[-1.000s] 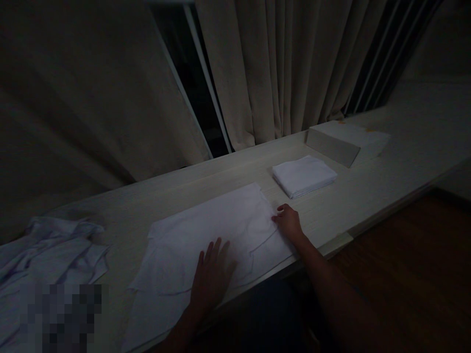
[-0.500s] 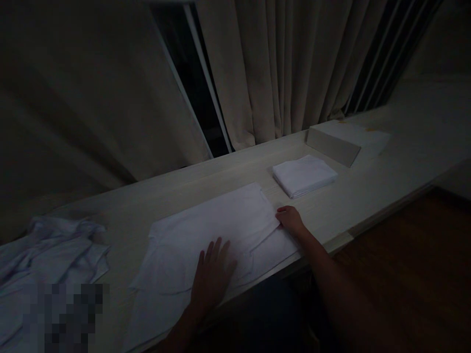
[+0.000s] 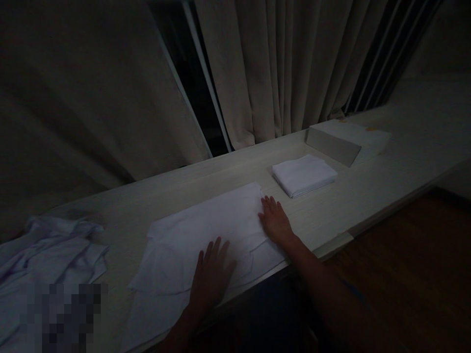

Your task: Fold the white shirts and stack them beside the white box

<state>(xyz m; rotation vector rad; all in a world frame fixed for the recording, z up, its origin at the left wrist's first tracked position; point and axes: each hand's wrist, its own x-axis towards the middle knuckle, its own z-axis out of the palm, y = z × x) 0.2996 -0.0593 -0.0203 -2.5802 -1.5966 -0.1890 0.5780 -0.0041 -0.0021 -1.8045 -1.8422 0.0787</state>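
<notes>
A white shirt-like garment [image 3: 206, 220] lies spread on the pale counter, partly folded over, with a sleeve-like flap toward its left side. My left hand [image 3: 213, 269] rests flat on its near middle, fingers spread. At the garment's right edge, my right hand [image 3: 275, 220] lies with its fingers stretched out over the cloth. Nothing is gripped in either hand. Just beyond the right hand sits a neatly folded white cloth stack [image 3: 305, 175], apart from the garment.
Crumpled white cloth [image 3: 62, 260] is heaped at the left, partly hidden by a blurred patch. An angled grey-white box or board [image 3: 334, 144] stands on the counter [image 3: 405, 162] at the back right. Beige curtains [image 3: 272, 68] hang behind the counter.
My right hand has let go of the garment's right edge and moved a little left and away from me, now flat on the cloth. My left hand has stayed in place.
</notes>
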